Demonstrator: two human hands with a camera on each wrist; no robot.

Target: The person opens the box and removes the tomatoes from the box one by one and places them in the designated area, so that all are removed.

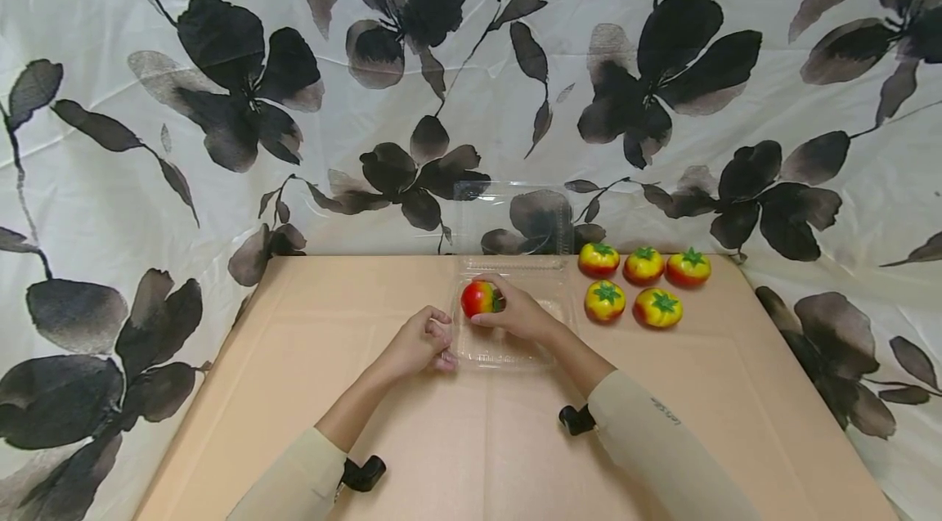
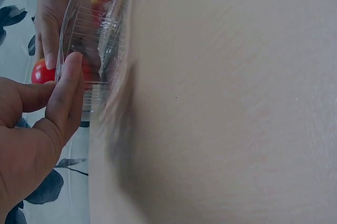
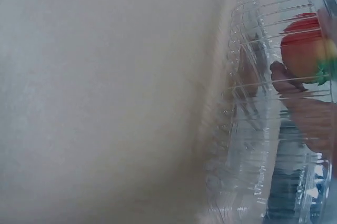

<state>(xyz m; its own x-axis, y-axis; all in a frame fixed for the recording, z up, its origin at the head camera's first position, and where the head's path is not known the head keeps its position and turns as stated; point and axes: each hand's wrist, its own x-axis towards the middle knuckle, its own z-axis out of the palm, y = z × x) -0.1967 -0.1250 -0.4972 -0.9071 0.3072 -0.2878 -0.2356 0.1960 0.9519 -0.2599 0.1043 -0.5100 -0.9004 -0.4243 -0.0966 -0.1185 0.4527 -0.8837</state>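
A clear plastic clamshell box (image 1: 508, 354) lies on the board with its lid (image 1: 471, 214) raised at the back. My right hand (image 1: 524, 313) grips a red and yellow tomato (image 1: 475, 299) with a green top, over the left part of the box. Seen through the ribbed wall in the right wrist view, the same tomato (image 3: 301, 47) is tilted, its green top turned sideways. At the box's left front edge, my left hand (image 1: 418, 343) pinches the rim between thumb and fingers, as the left wrist view also shows. Whether the tomato touches the box floor, I cannot tell.
Several more tomatoes (image 1: 605, 302) stand in two rows right of the box, green tops up. The tan board (image 1: 441, 455) ends at a white cloth (image 1: 530, 136) with dark flowers. Black wrist cameras (image 1: 364, 473) stick out from both sleeves.
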